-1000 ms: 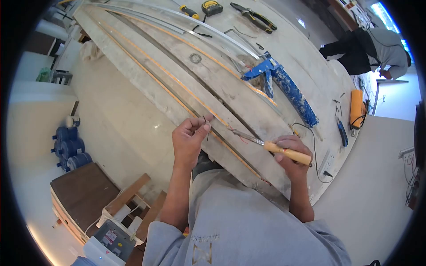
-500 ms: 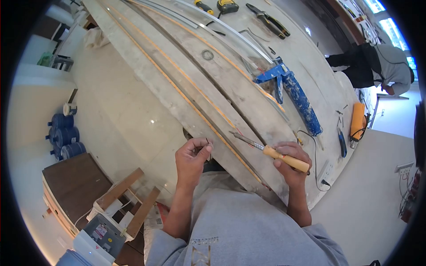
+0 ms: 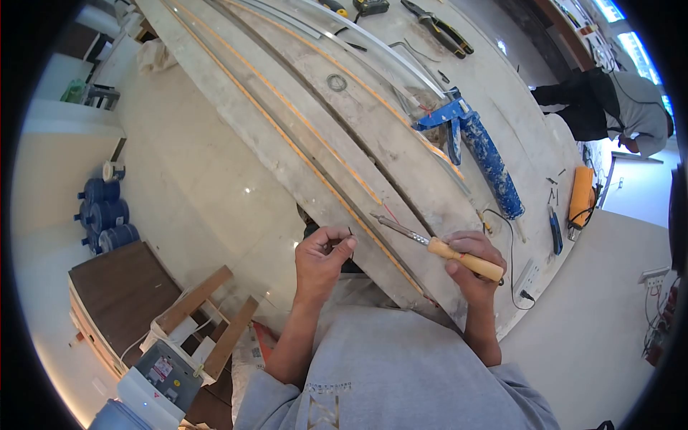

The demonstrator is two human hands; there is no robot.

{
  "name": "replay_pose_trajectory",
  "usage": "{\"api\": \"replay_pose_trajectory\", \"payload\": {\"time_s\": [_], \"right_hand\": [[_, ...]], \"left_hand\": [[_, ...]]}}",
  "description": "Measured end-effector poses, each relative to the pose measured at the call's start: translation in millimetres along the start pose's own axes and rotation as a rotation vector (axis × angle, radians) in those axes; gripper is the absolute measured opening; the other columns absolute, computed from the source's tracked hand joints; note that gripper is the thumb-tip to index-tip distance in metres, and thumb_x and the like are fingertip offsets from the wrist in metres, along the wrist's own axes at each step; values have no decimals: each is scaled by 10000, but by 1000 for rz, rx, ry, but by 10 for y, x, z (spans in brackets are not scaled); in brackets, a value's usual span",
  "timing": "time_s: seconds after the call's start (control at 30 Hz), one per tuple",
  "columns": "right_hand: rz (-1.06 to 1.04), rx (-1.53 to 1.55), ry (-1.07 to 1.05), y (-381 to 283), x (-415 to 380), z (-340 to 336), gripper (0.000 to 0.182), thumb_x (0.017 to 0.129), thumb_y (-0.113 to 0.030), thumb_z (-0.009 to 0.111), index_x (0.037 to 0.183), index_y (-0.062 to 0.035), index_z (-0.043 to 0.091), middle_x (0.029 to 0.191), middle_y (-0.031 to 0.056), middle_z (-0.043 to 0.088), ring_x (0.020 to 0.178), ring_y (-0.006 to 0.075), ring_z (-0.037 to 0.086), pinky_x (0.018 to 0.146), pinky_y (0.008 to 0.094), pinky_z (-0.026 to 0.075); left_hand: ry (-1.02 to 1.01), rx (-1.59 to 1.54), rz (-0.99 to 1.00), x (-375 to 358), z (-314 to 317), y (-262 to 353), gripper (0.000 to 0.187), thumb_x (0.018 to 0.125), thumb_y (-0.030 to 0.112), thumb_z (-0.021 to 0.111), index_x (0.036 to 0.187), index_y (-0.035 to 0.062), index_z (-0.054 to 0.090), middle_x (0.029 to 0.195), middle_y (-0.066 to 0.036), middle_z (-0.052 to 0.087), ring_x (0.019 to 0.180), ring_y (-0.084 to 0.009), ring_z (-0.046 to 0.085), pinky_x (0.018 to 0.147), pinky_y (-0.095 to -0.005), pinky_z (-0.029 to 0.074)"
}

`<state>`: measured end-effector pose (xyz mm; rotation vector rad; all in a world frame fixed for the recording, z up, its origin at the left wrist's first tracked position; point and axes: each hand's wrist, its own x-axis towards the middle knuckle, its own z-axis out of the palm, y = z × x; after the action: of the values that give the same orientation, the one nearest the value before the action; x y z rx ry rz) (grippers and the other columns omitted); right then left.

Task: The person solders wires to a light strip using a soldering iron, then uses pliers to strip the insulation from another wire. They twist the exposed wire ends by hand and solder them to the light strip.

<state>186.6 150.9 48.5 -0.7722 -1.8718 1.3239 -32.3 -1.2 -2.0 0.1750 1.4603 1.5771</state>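
My right hand (image 3: 469, 259) grips the wooden handle of a soldering iron (image 3: 430, 246); its metal tip points left toward a yellow strip (image 3: 315, 172) running along a long dusty board (image 3: 236, 115). A thin red wire (image 3: 389, 211) lies on the board just past the tip. My left hand (image 3: 322, 261) is pinched on a short thin dark wire (image 3: 350, 233) at the board's near edge, a little left of the iron's tip.
A blue caulking gun (image 3: 484, 154), an orange tool (image 3: 579, 195), pliers (image 3: 438, 27), a tape measure (image 3: 369, 6) and a power strip (image 3: 528, 276) lie on the workbench. Another person (image 3: 616, 100) bends over at the far right. Blue water bottles (image 3: 104, 215) stand on the floor, left.
My left hand has drawn back from the yellow strip toward the board's near edge, still pinching the wire. The right hand with the iron has barely shifted.
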Motion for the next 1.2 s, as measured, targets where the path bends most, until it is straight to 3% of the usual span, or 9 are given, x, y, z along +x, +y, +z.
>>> {"api": "replay_pose_trajectory", "payload": {"time_s": [0.83, 0.9, 1.1, 1.2], "right_hand": [[-9, -18, 81, 37, -20, -43, 284, 753, -86, 828, 991, 19, 715, 964, 191, 720, 931, 290, 696, 830, 361, 553], [-16, -26, 85, 46, -8, -44, 285, 756, -88, 828, 993, 21, 714, 967, 194, 719, 932, 290, 696, 829, 364, 554], [-1, -20, 80, 58, -29, -40, 288, 771, -113, 834, 992, 26, 714, 982, 190, 717, 952, 285, 690, 830, 368, 554], [-6, -27, 76, 62, -31, -39, 287, 770, -114, 834, 990, 27, 714, 981, 189, 717, 953, 287, 688, 836, 370, 552]], "left_hand": [[-17, -38, -12, -44, 12, -71, 138, 871, 53, 757, 972, -11, 688, 857, -46, 689, 753, -86, 611, 687, -227, 501], [-26, 95, -40, -16, 71, -76, 140, 884, 69, 748, 975, -18, 686, 813, -46, 688, 713, -93, 620, 660, -227, 506], [11, -108, -178, 39, 338, -119, 186, 887, 110, 758, 976, -40, 692, 773, -52, 709, 647, -84, 641, 576, -212, 479], [38, -43, -204, 45, 429, -35, 167, 889, 88, 747, 986, -30, 679, 798, -80, 718, 677, -109, 668, 588, -220, 494]]}}
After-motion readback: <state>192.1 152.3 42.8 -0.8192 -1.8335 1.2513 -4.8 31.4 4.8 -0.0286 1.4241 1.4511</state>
